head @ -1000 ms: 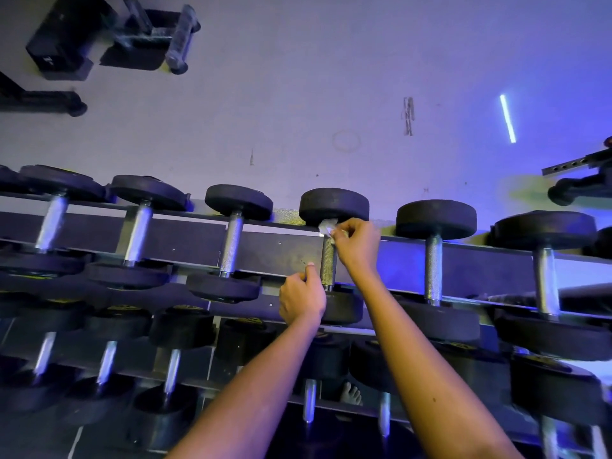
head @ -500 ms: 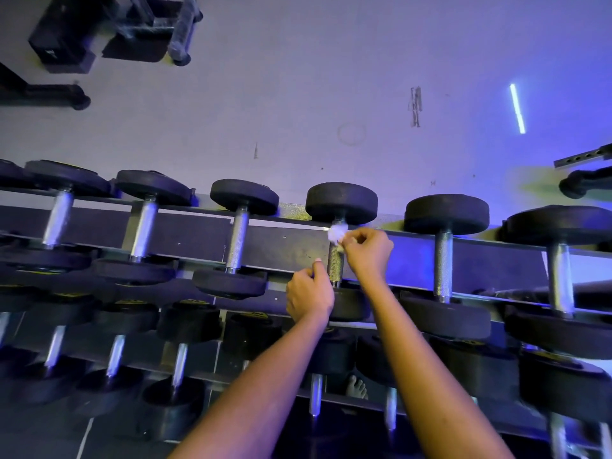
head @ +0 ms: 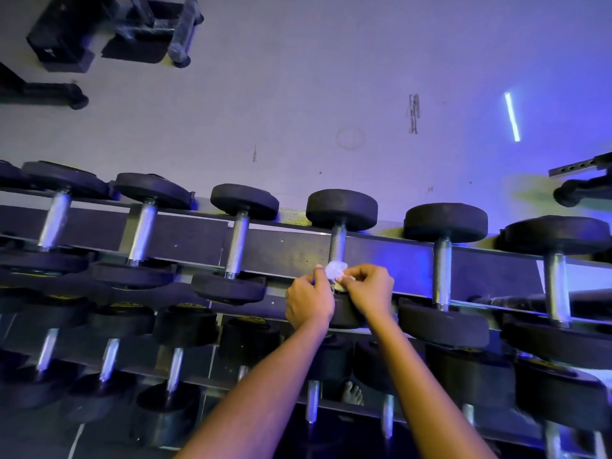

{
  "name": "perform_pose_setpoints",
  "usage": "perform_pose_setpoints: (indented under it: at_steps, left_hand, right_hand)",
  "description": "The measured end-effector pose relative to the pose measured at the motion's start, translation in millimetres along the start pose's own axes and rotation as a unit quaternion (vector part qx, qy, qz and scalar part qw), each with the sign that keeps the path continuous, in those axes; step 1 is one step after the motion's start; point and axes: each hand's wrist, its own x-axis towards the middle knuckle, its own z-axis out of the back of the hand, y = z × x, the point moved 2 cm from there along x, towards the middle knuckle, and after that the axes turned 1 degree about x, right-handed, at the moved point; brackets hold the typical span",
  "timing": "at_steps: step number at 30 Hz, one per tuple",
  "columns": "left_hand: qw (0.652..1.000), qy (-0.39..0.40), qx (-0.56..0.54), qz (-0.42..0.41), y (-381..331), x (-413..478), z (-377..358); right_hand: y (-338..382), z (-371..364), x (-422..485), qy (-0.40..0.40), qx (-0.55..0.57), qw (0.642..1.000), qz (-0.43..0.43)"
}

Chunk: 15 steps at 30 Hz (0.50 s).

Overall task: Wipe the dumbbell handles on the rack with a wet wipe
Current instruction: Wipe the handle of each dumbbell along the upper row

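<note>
Both our bare forearms rise from the bottom edge and converge just right of centre. Our left hand (head: pixel 309 301) shows its back to us, fingers curled, one fingertip raised against the left edge of the wet wipe (head: pixel 335 270); whether it grips anything, we cannot tell. Our right hand (head: pixel 371 289) sits just beside it, fingers curled, pinching the wet wipe.

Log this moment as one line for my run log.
step: wiping dumbbell handle on rack | right hand: pinches wet wipe at its near end | left hand: grips it alongside
</note>
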Motion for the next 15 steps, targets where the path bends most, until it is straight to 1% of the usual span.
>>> perform_pose_setpoints:
  at_steps: [3,4,8,12,15]
  left_hand:
    - [1.0,0.001,-0.011,0.003,-0.4,-0.9,1.2]
    - [1.0,0.002,-0.01,0.004,-0.9,-1.1,1.8]
    - [1.0,0.003,-0.008,0.004,-1.8,-2.6,2.0]
    - [1.0,0.006,-0.011,0.004,-1.4,-3.0,2.2]
    - [1.0,0.008,-0.015,0.004,-2.0,-2.6,1.4]
  right_hand:
    - [-8.8,0.1,8.7,0.012,0.088,0.994,-0.061]
    - [-6.4,-0.6,14.3,0.01,0.109,0.992,-0.068]
    - [18.3,-0.3,47.2,-0.012,0.186,0.981,-0.053]
    - [35.1,3.0,62.2,-0.03,0.178,0.983,-0.037]
    - [25.2,1.1,52.7,-0.023,0.149,0.988,-0.031]
